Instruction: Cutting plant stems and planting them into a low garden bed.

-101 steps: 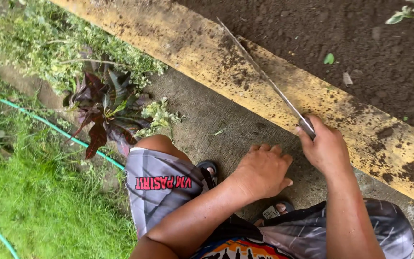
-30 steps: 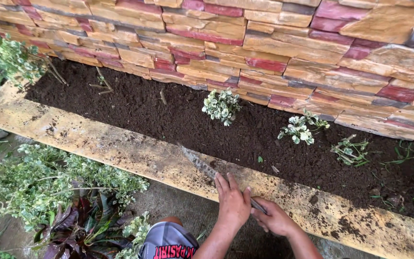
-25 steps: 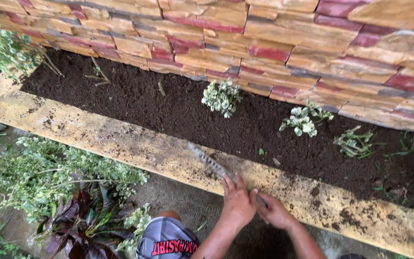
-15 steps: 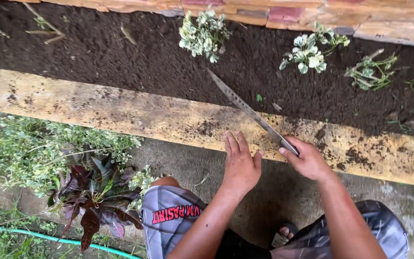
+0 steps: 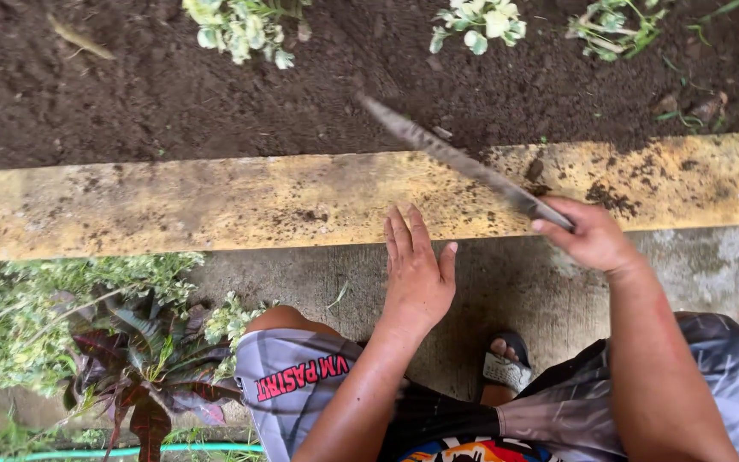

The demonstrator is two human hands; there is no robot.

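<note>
Low in the frame the person squats, grey patterned shorts stretched over both knees and a sandalled foot planted on the concrete path, a posture that puts both arms within easy reach of the bed ahead. At lower left a dark red-leaved plant sits bundled with pale green cuttings, parked just beside the left knee where a hand could get at them, and a green hose runs along the bottom edge. Moving up to centre frame, the left hand hangs flat and open, fingers together, holding nothing; it hovers over the path with its fingertips at the near edge of the yellow-stained concrete curb, kept well clear of the blade. Right of centre, the right hand is clenched around the handle of a long knife, seemingly a machete, and the blade slants up and left across the curb so its blurred tip hangs over the dark soil. That angle suits working the earth from outside the bed without stepping in. Along the top edge, three small pale-leaved seedlings stand spaced in a row in the soil, with the blade tip near the gap between the first two.
</note>
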